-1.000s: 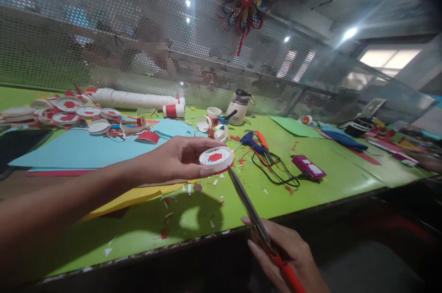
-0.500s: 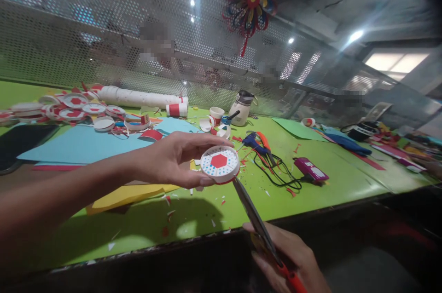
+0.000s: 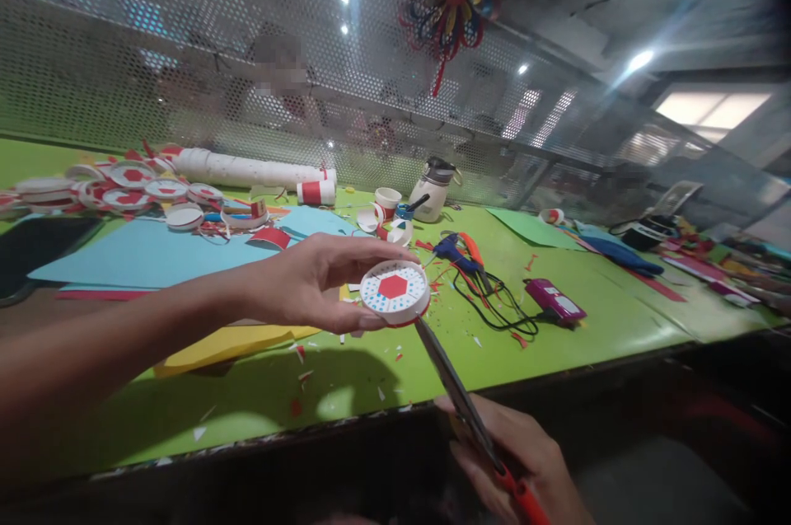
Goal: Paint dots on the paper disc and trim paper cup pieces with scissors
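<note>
- The disc [image 3: 394,292] sits in the left hand [image 3: 312,282], above the table [image 3: 593,311].
- The scissors [image 3: 461,401], in the right hand [image 3: 519,459], touch the disc's lower right edge.
- A glue gun [image 3: 456,250] lies behind the disc, a bottle [image 3: 431,191] farther back.
- More discs [image 3: 133,191] lie far left.

No words, numbers, brand names or labels are showing clearly enough to read anywhere in view. The white disc [image 3: 394,291] between the left fingers [image 3: 362,323] is carrying only blue dots and a red hexagon, a pattern and not lettering.
</note>
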`<act>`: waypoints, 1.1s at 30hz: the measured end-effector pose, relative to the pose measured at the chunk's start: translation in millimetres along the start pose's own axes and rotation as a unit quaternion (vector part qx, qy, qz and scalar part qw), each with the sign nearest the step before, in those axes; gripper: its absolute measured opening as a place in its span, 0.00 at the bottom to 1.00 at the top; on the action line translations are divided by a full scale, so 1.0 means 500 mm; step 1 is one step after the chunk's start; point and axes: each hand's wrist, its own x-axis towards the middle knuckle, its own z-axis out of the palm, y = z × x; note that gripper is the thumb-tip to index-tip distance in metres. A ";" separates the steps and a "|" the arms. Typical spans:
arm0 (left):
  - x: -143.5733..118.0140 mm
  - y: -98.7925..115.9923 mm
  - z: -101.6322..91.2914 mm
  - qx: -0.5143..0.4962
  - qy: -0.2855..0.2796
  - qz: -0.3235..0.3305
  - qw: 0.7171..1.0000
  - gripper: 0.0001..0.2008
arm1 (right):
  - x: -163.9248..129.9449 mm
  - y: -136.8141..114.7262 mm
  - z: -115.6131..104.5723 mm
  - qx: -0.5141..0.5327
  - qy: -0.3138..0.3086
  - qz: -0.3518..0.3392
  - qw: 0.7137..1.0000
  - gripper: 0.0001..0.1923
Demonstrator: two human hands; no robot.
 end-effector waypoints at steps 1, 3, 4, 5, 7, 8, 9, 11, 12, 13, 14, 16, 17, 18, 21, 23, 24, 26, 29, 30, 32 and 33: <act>0.000 0.000 0.000 0.000 0.000 -0.003 1.000 0.25 | -0.001 0.000 0.000 -0.004 0.001 0.001 1.000 0.20; 0.000 0.002 -0.001 -0.002 0.000 -0.006 1.000 0.25 | -0.004 0.001 -0.003 -0.010 -0.003 0.004 1.000 0.21; 0.000 0.002 -0.001 -0.006 0.000 -0.006 1.000 0.25 | -0.005 0.002 -0.004 -0.013 -0.007 0.005 1.000 0.21; -0.001 0.002 -0.001 -0.012 -0.002 -0.005 1.000 0.25 | -0.005 0.003 -0.006 -0.016 -0.011 0.006 1.000 0.21; -0.001 0.002 -0.002 -0.018 -0.005 -0.005 1.000 0.25 | -0.005 0.004 -0.009 -0.024 -0.013 0.004 1.000 0.21; -0.001 0.001 -0.002 -0.018 -0.006 -0.005 1.000 0.25 | -0.004 0.004 -0.010 -0.028 -0.013 0.002 1.000 0.21; -0.001 0.001 -0.002 -0.017 -0.008 -0.005 1.000 0.25 | -0.004 0.005 -0.011 -0.031 -0.015 0.001 0.999 0.20; -0.001 0.001 -0.003 -0.017 -0.010 -0.006 1.000 0.25 | -0.003 0.004 -0.012 -0.035 -0.018 0.002 0.999 0.20; 0.000 0.001 -0.002 -0.017 -0.010 -0.006 1.000 0.25 | -0.004 0.004 -0.012 -0.037 -0.017 0.004 0.999 0.20; 0.000 0.001 -0.002 -0.017 -0.011 -0.006 1.000 0.25 | -0.004 0.003 -0.013 -0.039 -0.018 0.007 0.999 0.20; 0.000 0.001 -0.002 -0.017 -0.011 -0.005 1.000 0.25 | -0.005 0.002 -0.013 -0.042 -0.020 0.009 0.999 0.19; 0.000 0.002 -0.002 -0.018 -0.012 -0.003 1.000 0.25 | -0.007 0.002 -0.014 -0.049 -0.027 0.013 0.998 0.18; 0.000 0.002 -0.001 -0.020 -0.013 -0.002 1.000 0.25 | -0.009 0.002 -0.014 -0.052 -0.031 0.015 0.998 0.17; 0.000 0.002 -0.001 -0.023 -0.015 -0.003 1.000 0.25 | -0.010 0.003 -0.014 -0.054 -0.031 0.016 0.998 0.17; 0.000 0.002 0.000 -0.029 -0.017 -0.006 0.999 0.24 | -0.014 0.005 -0.013 -0.057 -0.024 0.017 0.998 0.18; 0.001 0.000 0.001 -0.034 -0.016 -0.006 0.999 0.24 | -0.014 0.005 -0.012 -0.054 -0.020 0.010 0.998 0.18; 0.002 0.000 0.001 -0.038 -0.015 -0.007 0.999 0.24 | -0.013 0.005 -0.011 -0.050 -0.022 0.006 0.998 0.18; 0.003 -0.002 0.001 -0.041 -0.014 -0.008 0.999 0.24 | -0.011 0.003 -0.011 -0.044 -0.022 0.004 0.999 0.17; 0.003 -0.003 0.001 -0.041 -0.013 -0.016 0.999 0.24 | -0.008 0.001 -0.010 -0.040 -0.019 0.011 0.999 0.16; 0.002 -0.003 0.001 -0.041 -0.011 -0.020 0.999 0.24 | -0.008 0.001 -0.010 -0.038 -0.017 0.013 0.999 0.15; 0.001 -0.004 0.002 -0.041 -0.007 -0.029 0.999 0.23 | -0.009 0.002 -0.009 -0.034 -0.015 0.013 0.999 0.15; 0.000 -0.004 0.002 -0.041 -0.006 -0.030 0.999 0.23 | -0.009 0.003 -0.009 -0.034 -0.013 0.015 0.999 0.15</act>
